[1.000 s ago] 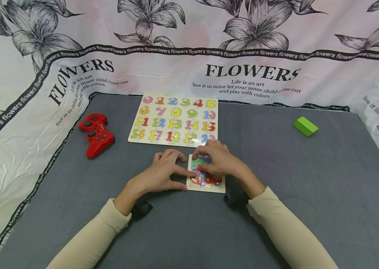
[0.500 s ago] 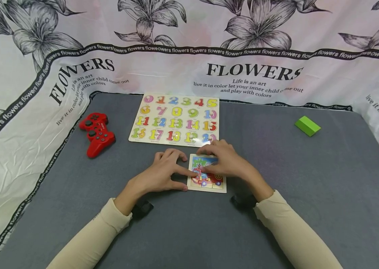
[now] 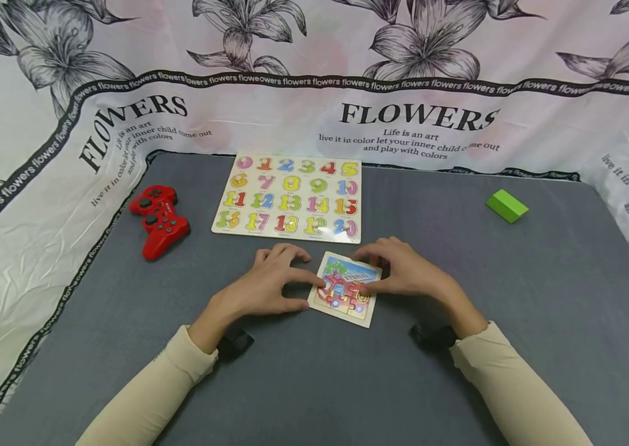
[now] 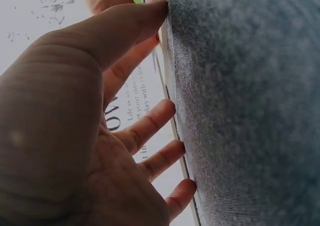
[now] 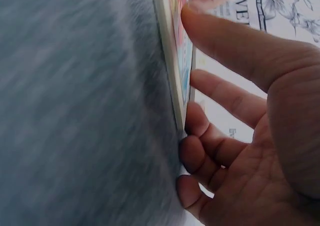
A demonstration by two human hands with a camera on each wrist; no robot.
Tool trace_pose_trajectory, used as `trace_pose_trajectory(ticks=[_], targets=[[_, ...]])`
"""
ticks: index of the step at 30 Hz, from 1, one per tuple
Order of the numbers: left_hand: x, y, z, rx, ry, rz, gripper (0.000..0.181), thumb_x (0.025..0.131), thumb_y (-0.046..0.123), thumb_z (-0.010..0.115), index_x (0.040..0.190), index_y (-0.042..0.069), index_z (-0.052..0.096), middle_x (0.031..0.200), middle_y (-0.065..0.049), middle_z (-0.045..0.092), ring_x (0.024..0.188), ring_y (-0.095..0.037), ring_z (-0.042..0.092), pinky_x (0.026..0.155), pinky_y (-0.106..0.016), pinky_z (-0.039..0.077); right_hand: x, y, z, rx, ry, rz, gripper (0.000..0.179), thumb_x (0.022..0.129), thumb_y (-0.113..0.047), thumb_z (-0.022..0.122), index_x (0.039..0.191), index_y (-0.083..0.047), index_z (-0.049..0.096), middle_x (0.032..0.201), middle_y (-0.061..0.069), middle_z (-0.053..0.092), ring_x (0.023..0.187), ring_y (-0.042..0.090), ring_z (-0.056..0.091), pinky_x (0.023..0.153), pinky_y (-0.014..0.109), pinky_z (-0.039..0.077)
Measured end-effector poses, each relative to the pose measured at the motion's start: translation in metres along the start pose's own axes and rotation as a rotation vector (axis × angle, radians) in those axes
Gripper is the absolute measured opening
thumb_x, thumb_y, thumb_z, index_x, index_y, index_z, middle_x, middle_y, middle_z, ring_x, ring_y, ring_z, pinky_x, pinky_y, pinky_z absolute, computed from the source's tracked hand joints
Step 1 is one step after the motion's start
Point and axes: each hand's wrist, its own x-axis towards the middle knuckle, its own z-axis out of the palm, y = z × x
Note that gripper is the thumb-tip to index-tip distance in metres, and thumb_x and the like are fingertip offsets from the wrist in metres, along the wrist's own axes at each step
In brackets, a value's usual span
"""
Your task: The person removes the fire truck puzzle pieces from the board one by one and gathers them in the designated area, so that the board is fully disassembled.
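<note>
A small wooden jigsaw puzzle [image 3: 342, 313] with a red vehicle picture lies tilted on the grey cloth between both hands. My left hand [image 3: 269, 282] is at its left side, fingers fairly straight and spread. The left index fingertip rests on the puzzle's face, and the thumb tip is right at its lower left corner. From the other side my right hand [image 3: 411, 269] grips the puzzle's right part, thumb on the face and index finger at the top right corner. In the right wrist view its other fingers curl beside the board's pale edge [image 5: 172, 70].
Just beyond the hands lies a number board [image 3: 286, 234] with coloured digits. A red game controller [image 3: 160, 223] lies to the left, and a green block [image 3: 507, 205] at the far right. Flower-printed fabric [image 3: 269, 124] hangs behind the grey cloth [image 3: 303, 384].
My right hand has moved to the right, off the middle of the puzzle to its right side. The puzzle has turned clockwise. My left hand has stayed about where it was.
</note>
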Motion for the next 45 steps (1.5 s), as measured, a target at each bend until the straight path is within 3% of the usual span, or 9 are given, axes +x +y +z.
trace_pose_trajectory(ticks=[8, 13, 16, 21, 25, 33, 45], targets=[[0.002, 0.000, -0.001, 0.017, 0.003, -0.053, 0.053, 0.092, 0.029, 0.073, 0.143, 0.030, 0.059, 0.146, -0.007, 0.047, 0.141, -0.028, 0.035, 0.099, -0.053, 0.027, -0.019, 0.002, -0.001, 0.035, -0.027, 0.012, 0.064, 0.071, -0.033, 0.094, 0.127, -0.016, 0.069, 0.086, -0.005, 0.060, 0.081, 0.015, 0.044, 0.079, 0.036, 0.026], [0.002, -0.002, -0.002, 0.015, -0.001, -0.067, 0.049, 0.094, 0.024, 0.068, 0.143, 0.030, 0.061, 0.145, -0.007, 0.047, 0.141, -0.028, 0.035, 0.100, -0.053, 0.027, -0.023, -0.001, 0.001, 0.054, -0.044, 0.036, 0.063, 0.072, -0.035, 0.094, 0.125, -0.014, 0.067, 0.086, -0.006, 0.059, 0.082, 0.013, 0.047, 0.082, 0.036, 0.027], [0.002, -0.002, -0.002, 0.016, 0.004, -0.062, 0.052, 0.093, 0.025, 0.071, 0.143, 0.031, 0.061, 0.144, -0.006, 0.048, 0.140, -0.028, 0.035, 0.100, -0.053, 0.027, -0.021, -0.001, 0.003, 0.073, -0.009, 0.045, 0.057, 0.074, -0.035, 0.093, 0.122, -0.015, 0.068, 0.089, -0.004, 0.060, 0.085, 0.014, 0.048, 0.083, 0.037, 0.027], [0.003, 0.001, 0.001, 0.044, 0.001, -0.043, 0.064, 0.087, 0.045, 0.079, 0.145, 0.037, 0.057, 0.143, -0.006, 0.047, 0.138, -0.026, 0.035, 0.100, -0.053, 0.027, -0.011, 0.000, 0.008, 0.110, 0.081, 0.064, 0.048, 0.076, -0.030, 0.091, 0.118, -0.018, 0.070, 0.102, 0.001, 0.060, 0.097, 0.018, 0.046, 0.085, 0.038, 0.026], [0.004, 0.003, 0.003, 0.056, -0.011, -0.041, 0.069, 0.084, 0.053, 0.080, 0.147, 0.038, 0.054, 0.144, -0.006, 0.045, 0.138, -0.027, 0.034, 0.099, -0.053, 0.026, -0.003, -0.002, 0.013, 0.118, 0.096, 0.089, 0.044, 0.076, -0.030, 0.091, 0.115, -0.021, 0.072, 0.104, 0.002, 0.059, 0.099, 0.019, 0.044, 0.083, 0.040, 0.022], [0.004, 0.005, 0.005, 0.065, -0.040, -0.046, 0.064, 0.087, 0.053, 0.076, 0.146, 0.044, 0.054, 0.146, -0.005, 0.043, 0.138, -0.026, 0.032, 0.101, -0.054, 0.025, 0.006, -0.008, 0.019, 0.070, 0.093, 0.079, 0.033, 0.079, -0.028, 0.089, 0.108, -0.020, 0.073, 0.097, 0.002, 0.058, 0.092, 0.021, 0.040, 0.078, 0.040, 0.018], [0.003, 0.008, 0.005, 0.020, -0.039, -0.046, 0.052, 0.089, 0.047, 0.077, 0.139, 0.046, 0.061, 0.146, -0.006, 0.044, 0.139, -0.027, 0.032, 0.104, -0.057, 0.023, 0.006, -0.008, 0.017, 0.085, 0.084, 0.074, 0.037, 0.077, -0.026, 0.090, 0.108, -0.020, 0.070, 0.097, 0.003, 0.057, 0.092, 0.021, 0.040, 0.078, 0.040, 0.018]])
